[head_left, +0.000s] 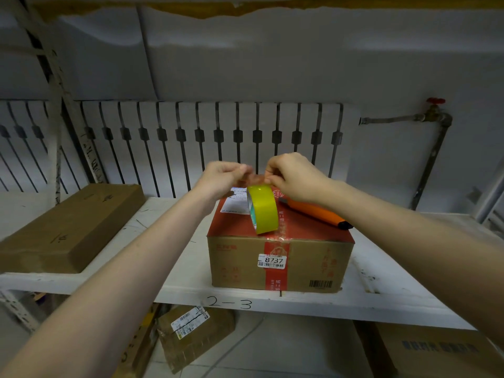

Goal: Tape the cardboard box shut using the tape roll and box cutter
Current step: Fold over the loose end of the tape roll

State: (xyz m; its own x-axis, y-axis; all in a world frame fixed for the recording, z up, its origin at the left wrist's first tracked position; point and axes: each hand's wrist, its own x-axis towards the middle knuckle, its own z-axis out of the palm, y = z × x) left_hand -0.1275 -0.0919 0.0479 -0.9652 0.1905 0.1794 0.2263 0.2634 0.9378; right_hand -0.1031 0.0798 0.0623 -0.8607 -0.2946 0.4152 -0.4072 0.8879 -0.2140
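Both hands meet above the box's [278, 257] far edge: the left hand [222, 177] pinches what looks like the free end of tape, and the right hand [293, 177] grips the roll [263, 210] at its top. That yellow-green roll stands on edge on the box's red lid. An orange cutter [317, 212] lies on the lid at the roll's 3 o'clock. The box sits on a white shelf [381, 298] marked "2-3", with a flat carton [73, 227] at its 9 o'clock.

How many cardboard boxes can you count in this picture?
4: one mid-shelf under the hands, one flat at shelf's left, two below the shelf, centre and right. More may be hidden.
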